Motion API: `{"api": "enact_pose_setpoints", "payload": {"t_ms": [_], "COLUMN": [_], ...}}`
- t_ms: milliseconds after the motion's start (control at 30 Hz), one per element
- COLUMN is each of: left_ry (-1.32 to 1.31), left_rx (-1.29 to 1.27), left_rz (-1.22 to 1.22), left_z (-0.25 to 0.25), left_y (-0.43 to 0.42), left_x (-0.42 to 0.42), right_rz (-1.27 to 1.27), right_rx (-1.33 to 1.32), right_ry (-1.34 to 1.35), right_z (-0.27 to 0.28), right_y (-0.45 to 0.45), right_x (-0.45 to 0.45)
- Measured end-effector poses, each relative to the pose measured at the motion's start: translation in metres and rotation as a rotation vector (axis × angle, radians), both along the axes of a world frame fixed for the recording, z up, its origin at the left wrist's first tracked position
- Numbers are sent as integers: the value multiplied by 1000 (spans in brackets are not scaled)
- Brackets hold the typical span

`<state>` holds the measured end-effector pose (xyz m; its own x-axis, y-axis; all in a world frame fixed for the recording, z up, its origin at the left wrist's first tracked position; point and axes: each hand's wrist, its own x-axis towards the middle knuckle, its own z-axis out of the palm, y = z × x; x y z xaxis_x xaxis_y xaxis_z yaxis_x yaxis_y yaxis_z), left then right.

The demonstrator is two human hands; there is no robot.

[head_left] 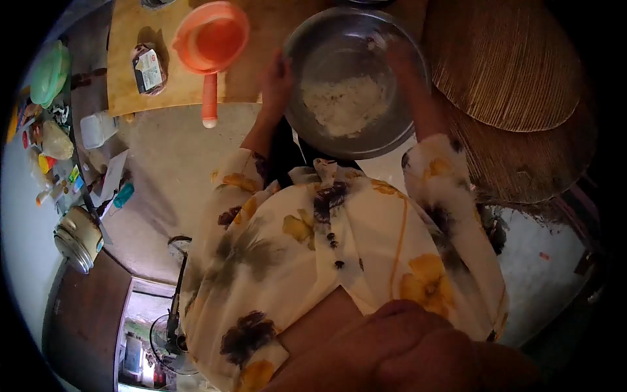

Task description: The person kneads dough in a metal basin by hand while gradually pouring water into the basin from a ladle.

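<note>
A wide metal basin (398,134) stands at the near edge of the table, with a pale, crumbly, dough-like mass (346,104) in its bottom. My left hand (277,81) grips the basin's left rim, its fingers closed round the edge. Inside the basin, at the far right wall, is my right hand (400,57). Its fingers are dim and blurred, and a small whitish patch shows at their tips. Whether that hand holds anything I cannot make out. The right forearm crosses the basin's right rim.
Left of the basin, an orange plastic ladle (212,39) lies with its handle over the table edge. A labelled package (149,70) lies beyond it on the wooden table (251,91). Round ribbed woven lids (509,65) overlap at the right. A standing fan (171,336) is behind on the left.
</note>
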<state>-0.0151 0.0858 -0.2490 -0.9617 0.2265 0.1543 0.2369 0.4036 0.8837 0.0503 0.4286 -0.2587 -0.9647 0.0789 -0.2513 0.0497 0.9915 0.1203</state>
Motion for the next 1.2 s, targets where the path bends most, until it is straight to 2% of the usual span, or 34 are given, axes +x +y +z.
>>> {"api": "enact_pose_setpoints", "payload": {"t_ms": [67, 133, 167, 233, 267, 333, 367, 433, 467, 500, 600, 667, 733, 767, 800, 867, 933, 1000, 1033, 1100, 1133, 1200], "left_ry": [-34, -62, -98, -131, -123, -127, -59, 12, -24, -63, -59, -72, -96, -8, 84, 11, -72, -10, -12, 90, 99, -55], "left_rx": [34, 64, 80, 96, 75, 43, 123, 187, 110, 34, -17, 52, 105, 154, 201, 96, 1, 34, 35, 210, 204, 137], "left_rz": [26, 53, 36, 13, -8, -30, -14, 2, -1, -8, -21, -30, -29, 2, 29, 30, 28, 57, 64, 89, 97, 67], "left_z": [3, 7, 10, 9, 7, 1, -2, 5, 20, 27, 19, 15, 10, 5, 3, 7, 7, 4, -4, -25, -22, -15], "left_y": [3, 2, 2, 4, 3, 5, 7, 5, 3, 1, 3, 4, 5, 6, 6, 0, -1, 2, 5, 9, 7, 7], "left_x": [3, 3, 3, 0, 0, 3, 2, 0, 0, 3, 1, -1, 4, 2, 1, 1, 5, 6, 5, 4, 5, 5], "right_rz": [-174, -197, -198, -878, -884, -1071, -1138, -654, -411, -330, -462, -519, -648, -672, -609, -370, -256, -692, -686, -785, -827, -835], "right_rx": [-9, 158, 160, -699, -700, -818, -857, -569, -426, -396, -523, -577, -815, -949, -1045, -1156, -1200, -690, -688, -810, -866, -914], "right_ry": [-195, -222, -222, 172, 171, 103, 77, -89, -161, -154, -95, -6, 176, 251, 246, 77, -14, -278, -282, -212, -178, -138], "right_z": [-30, -22, -26, -33, -37, -35, -31, -8, 3, -2, -21, -47, -86, -108, -130, -155, -116, -42, -69, -70, -67, -57], "right_y": [24, -28, -40, -56, -62, -70, -69, -58, -53, -46, -27, -54, -84, -86, -67, -10, -14, -25, -36, -93, -118, -143], "right_x": [67, 111, 118, 122, 116, 93, 83, 48, 31, 27, 56, 84, 97, 101, 104, 114, 120, 135, 144, 140, 131, 102]}}
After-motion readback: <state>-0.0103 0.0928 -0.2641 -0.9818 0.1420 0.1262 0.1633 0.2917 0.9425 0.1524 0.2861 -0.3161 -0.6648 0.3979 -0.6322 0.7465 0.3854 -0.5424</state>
